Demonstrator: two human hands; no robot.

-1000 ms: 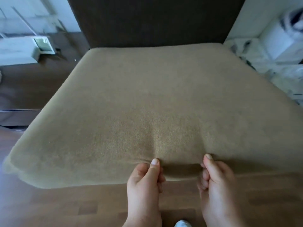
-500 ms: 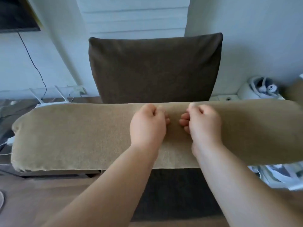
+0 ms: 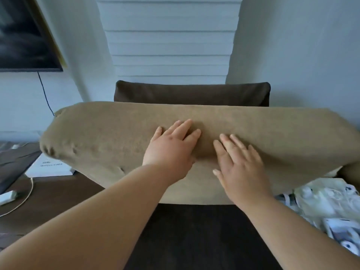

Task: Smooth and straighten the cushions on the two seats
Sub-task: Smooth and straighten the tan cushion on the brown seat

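Observation:
A large tan seat cushion [image 3: 101, 137] stands tipped up on its back edge against the dark brown backrest [image 3: 191, 94] of the seat. Its underside faces me. My left hand [image 3: 171, 151] lies flat on the cushion's middle with fingers spread. My right hand [image 3: 239, 166] lies flat beside it, fingers spread too. Neither hand grips the fabric. Below the cushion the dark brown seat base [image 3: 194, 236] is bare.
A dark wooden side table [image 3: 48, 199] on the left carries a white box [image 3: 48, 166], a white cable and a small white plug. A framed dark screen [image 3: 25, 34] hangs on the wall. Crumpled patterned fabric [image 3: 327, 207] lies at the right.
The cushion went from lying flat, through being lifted by its front edge, to standing tipped against the backrest. Both hands let go of the edge and now press flat on it.

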